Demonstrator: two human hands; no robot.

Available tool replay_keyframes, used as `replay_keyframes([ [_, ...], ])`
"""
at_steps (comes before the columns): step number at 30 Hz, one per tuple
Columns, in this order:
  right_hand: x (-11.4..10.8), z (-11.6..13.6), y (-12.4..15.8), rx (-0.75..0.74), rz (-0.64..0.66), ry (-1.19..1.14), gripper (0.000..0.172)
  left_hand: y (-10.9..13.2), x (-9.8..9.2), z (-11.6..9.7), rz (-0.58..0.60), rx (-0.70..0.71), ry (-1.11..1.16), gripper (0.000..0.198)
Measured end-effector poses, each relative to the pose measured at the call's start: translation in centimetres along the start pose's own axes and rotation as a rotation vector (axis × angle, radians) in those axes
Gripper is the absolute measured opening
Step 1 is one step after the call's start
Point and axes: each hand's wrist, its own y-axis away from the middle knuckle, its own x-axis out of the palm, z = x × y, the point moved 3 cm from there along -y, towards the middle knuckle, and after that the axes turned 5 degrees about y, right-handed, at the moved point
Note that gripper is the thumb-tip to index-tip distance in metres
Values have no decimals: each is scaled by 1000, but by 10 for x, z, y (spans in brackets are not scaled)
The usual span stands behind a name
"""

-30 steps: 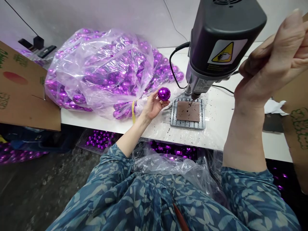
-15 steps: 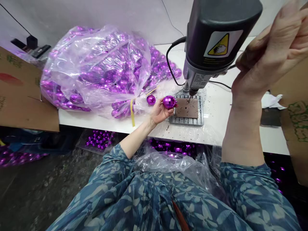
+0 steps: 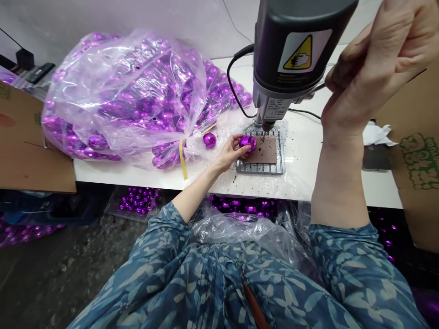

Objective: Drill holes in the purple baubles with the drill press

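We see the left hand (image 3: 230, 154) stretched out over the white table (image 3: 308, 183), its fingers (image 3: 236, 141) closed narrowly around a purple faceted ornament (image 3: 248, 142). The ornament sits at the left edge of a brown pad (image 3: 267, 150), which lies on a metal grid plate (image 3: 260, 167). Just above and to the right of it hangs the spindle (image 3: 267, 122) of a dark bench drill (image 3: 291, 41); we cannot tell whether the tip touches the ornament.

The right hand (image 3: 373, 64) is raised high at the right, beside the drill's head, with its fingers curled shut. A thin dark rod (image 3: 321, 86) runs from the drill's side towards that hand, but what the fingers clasp is hidden from us.

To the left, a large clear plastic bag (image 3: 130, 91) full of purple ornaments lies on the table, tied with a yellow strip (image 3: 183, 159). One loose ornament (image 3: 209, 140) rests between the bag and the left hand. A black cable (image 3: 236, 91) loops behind the drill, and dark specks lie scattered around the plate. Cardboard boxes stand at the far left (image 3: 30, 155) and far right (image 3: 414, 160) of the scene. Below the table edge we see more purple ornaments in a tray (image 3: 137, 201).
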Motion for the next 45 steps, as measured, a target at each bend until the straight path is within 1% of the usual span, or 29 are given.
replay_keyframes([
  [5,-1,-4,0,-32,-4,-26,62,-18,6,6,-4,29,-116,49],
  [8,0,-4,0,-34,4,-26,60,-24,9,6,2,94,-192,46],
  [10,0,-4,0,-34,13,-24,59,-26,11,7,8,139,-268,49],
  [13,0,-4,-1,-38,18,-10,59,-27,15,11,22,204,-383,57],
  [16,-1,-4,-1,-54,8,-13,62,-25,21,15,71,280,-499,62],
  [18,-1,-4,0,-63,2,-24,63,-22,24,17,94,352,-581,60],
  [21,0,-4,0,-59,6,-24,63,-22,26,22,83,464,-669,56],
  [23,0,-3,0,-43,14,-23,62,-24,26,27,103,500,-654,56],
  [25,-1,-2,1,-29,21,-26,61,-27,25,34,145,501,-591,58],
  [28,-5,-2,6,-73,12,-39,60,-30,25,39,171,477,-514,59],
  [32,-12,-3,23,-176,-1,-42,40,-27,27,36,156,438,-465,60],
  [34,-16,-5,34,-209,-49,-47,34,-24,28,33,147,413,-440,59],
  [35,-17,-6,38,-223,-80,-49,35,-23,29,31,141,401,-433,59],
  [37,-19,-7,46,-247,-124,-49,49,-21,30,29,126,387,-429,58],
  [39,-19,-9,50,-264,-125,-48,63,-20,31,27,121,382,-429,58],
  [45,-27,-16,58,-276,-147,-57,77,-19,30,27,134,353,-407,62],
])
